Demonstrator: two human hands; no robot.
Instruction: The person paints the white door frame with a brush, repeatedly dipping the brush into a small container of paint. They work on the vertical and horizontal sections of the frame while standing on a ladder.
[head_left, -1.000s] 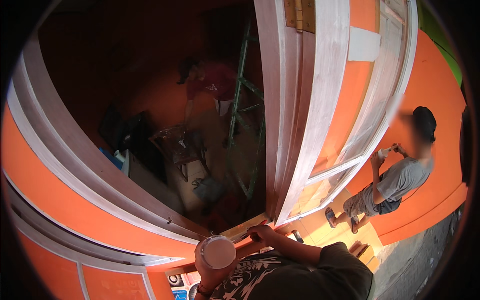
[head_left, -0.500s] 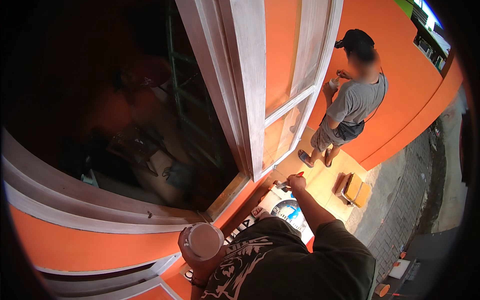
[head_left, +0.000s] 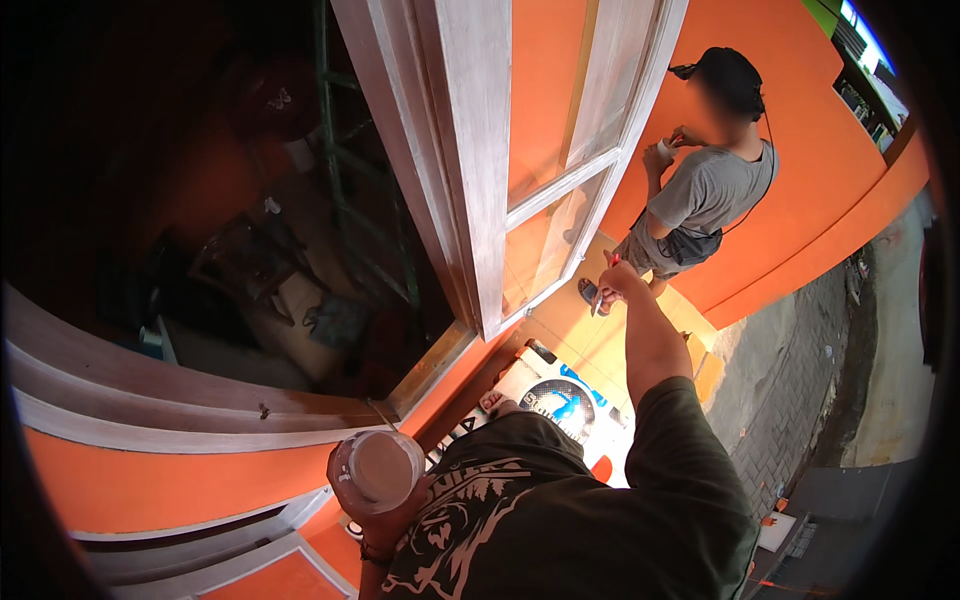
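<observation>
My left hand (head_left: 388, 522) is wrapped round a clear plastic cup (head_left: 384, 468) of pinkish-brown paint, held upright at the lower middle. My right hand (head_left: 624, 284) is stretched out ahead, closed round a slim red-handled paintbrush (head_left: 613, 259). The brush's pale end points down below the fingers, touching nothing that I can see. To the left of that hand stands an open window sash (head_left: 570, 215) with glass panes and a whitish painted wooden frame. Nearer the cup runs the whitish sill (head_left: 220, 430) of the window opening.
A person (head_left: 712, 180) in a grey shirt stands ahead by the orange wall (head_left: 800, 190), holding a small white cup and a red-handled tool. Below me is a printed white board (head_left: 520, 375). A yellow block-like object (head_left: 708, 372) sits by the tiled floor's edge; grey paving (head_left: 770, 400) lies right.
My right hand has moved forward and slightly right with the paintbrush, which now points down. The cup in my left hand has shifted slightly left. The view has shifted a little.
</observation>
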